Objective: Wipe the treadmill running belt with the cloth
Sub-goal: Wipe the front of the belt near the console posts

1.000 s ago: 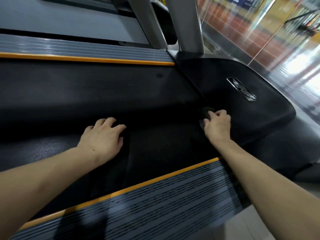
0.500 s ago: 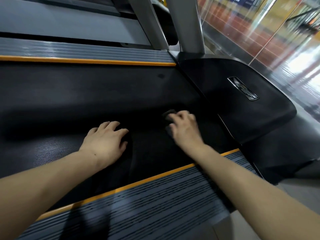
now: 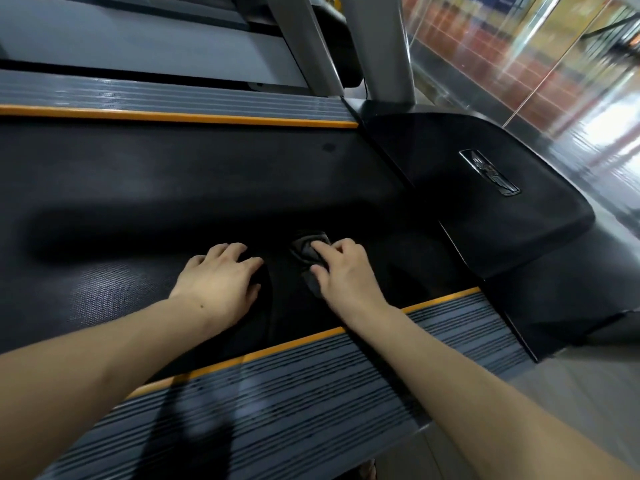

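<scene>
Black rubber: the belt is textured and dark, stretched between a far side rail and a near side rail, each edged with an orange strip.
Left hand: the left hand is laid flat on the belt with fingers spread and relaxed; nothing is held by it, and it appears to be used as a brace.
Cloth: a small dark cloth is bunched on the belt just right of the left hand, close to the near rail and well short of the motor cover.
Right hand: the right hand is pressed onto the cloth with fingers curled over it; the cloth is seen under and ahead of the fingertips, with a fold trailing beneath the thumb side.
Risk, slipping: because the cloth is crumpled rather than spread, it may be rolled out from under the fingers on a hard stroke, leaving bare skin dragged on the rough belt.
Risk, belt shift: the belt may be pulled along by the braced left hand and the wiping pressure, so balance could be lost.
Risk, missed areas: since cloth and belt are both dark, unwiped patches are hard to judge, and the far half could be skipped.
</scene>
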Available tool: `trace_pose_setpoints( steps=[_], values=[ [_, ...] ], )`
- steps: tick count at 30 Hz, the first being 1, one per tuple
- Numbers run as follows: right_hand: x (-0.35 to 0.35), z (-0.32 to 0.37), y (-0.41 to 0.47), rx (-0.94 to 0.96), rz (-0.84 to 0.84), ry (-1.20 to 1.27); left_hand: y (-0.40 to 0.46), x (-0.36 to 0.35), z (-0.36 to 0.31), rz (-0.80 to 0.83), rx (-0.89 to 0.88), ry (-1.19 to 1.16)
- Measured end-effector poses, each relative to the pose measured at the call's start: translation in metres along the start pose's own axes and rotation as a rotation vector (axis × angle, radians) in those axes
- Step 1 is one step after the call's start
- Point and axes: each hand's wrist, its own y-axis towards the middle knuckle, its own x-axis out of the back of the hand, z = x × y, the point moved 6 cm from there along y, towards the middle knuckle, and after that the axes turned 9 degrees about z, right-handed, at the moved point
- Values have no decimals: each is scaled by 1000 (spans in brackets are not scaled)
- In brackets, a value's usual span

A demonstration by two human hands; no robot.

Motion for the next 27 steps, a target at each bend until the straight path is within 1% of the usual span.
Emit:
trace_pose_setpoints(
  steps=[2, 3, 4, 7, 8, 10, 12, 14, 16, 17, 19, 20, 21, 22, 24, 27],
  values=[
    [7, -15, 4, 73, -16, -82, 1, 1, -2, -4, -1, -11],
    [13, -35, 10, 64, -26, -147, 2, 1, -3, -5, -1, -16],
    [24, -62, 18, -4, -36, -206, 2, 1, -4, -4, -2, -16],
    [63, -159, 22, -381, -82, -266, 4, 1, -8, 1, -10, -24],
    [70, -179, 17, -472, -80, -288, 5, 1, -10, 4, -15, -29],
    [72, -190, 9, -552, -64, -328, 6, 3, -12, 3, -24, -39],
    [64, -182, 2, -609, -53, -269, 7, 6, -14, 8, -32, -51],
    [53, -162, -2, -607, -61, -174, 8, 6, -15, 12, -35, -54],
    [39, -124, -2, -532, -68, -116, 5, 4, -15, 24, -36, -50],
    [30, -96, -1, -468, -60, -92, 3, 2, -15, 30, -38, -41],
    [12, -35, -5, -269, -34, -58, -1, -2, -12, 37, -40, -20],
    [7, -13, -8, -184, -25, -41, -3, -3, -10, 38, -35, -12],
    [4, -7, -9, -131, -19, -30, -4, -3, -9, 40, -28, -10],
    [6, -12, -8, -106, -16, -37, -5, -4, -8, 42, -23, -10],
    [20, -51, -1, -145, -21, -92, -9, -7, -7, 35, -17, -2],
    [57, -140, 1, -397, -62, -212, -17, -14, -9, 36, -8, -12]
  ],
)
